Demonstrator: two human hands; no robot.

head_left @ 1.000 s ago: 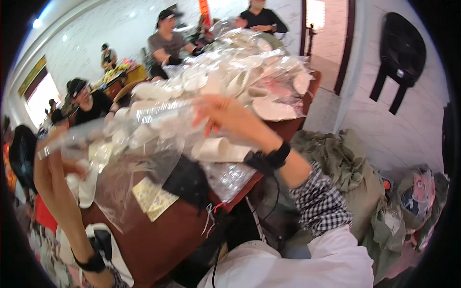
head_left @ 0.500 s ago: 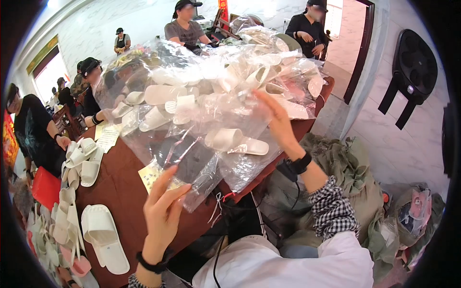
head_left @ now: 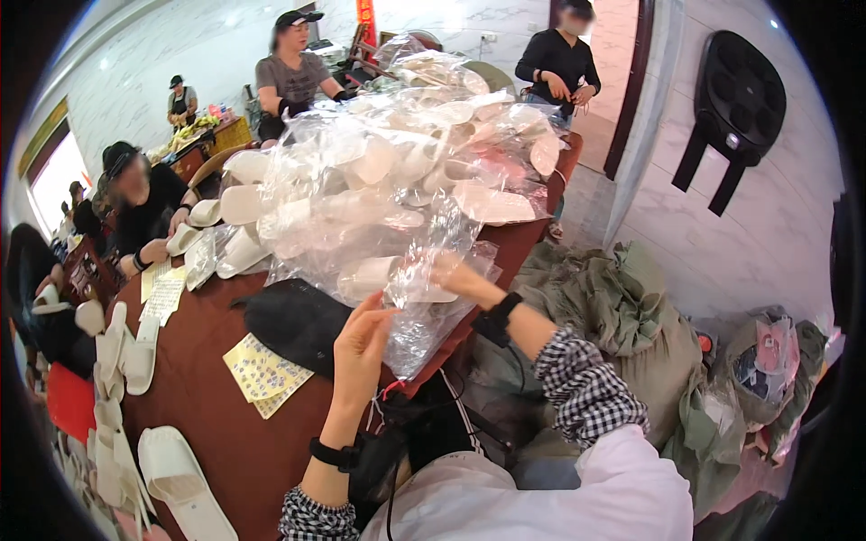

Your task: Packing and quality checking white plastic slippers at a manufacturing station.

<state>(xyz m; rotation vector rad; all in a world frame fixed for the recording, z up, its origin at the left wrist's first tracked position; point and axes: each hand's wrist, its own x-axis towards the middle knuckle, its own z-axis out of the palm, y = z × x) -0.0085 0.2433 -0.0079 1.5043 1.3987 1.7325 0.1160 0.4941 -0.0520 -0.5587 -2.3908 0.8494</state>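
A long brown table runs from the lower left toward the upper right. A large heap of clear plastic bags holding white slippers covers its far half. Olive-green cloth sacks lie on the floor to the right of the table, just beside its edge. A black cap rests on the table surface at the near edge of the heap. Yellow patterned paper sheets lie just beside the cap, toward the person. Loose white slippers line the left edge of the table.

One clear plastic bag hangs at the near edge of the heap, over the table edge, between the two hands.

The left hand is raised, fingers partly curled, with the fingertips pinching the lower left portion of this bag. The right hand is partly veiled by the film; its fingers are bent and grip the upper right portion of the same bag. Each wrist carries a black band.

Other people sit and stand along the far sides of the table.
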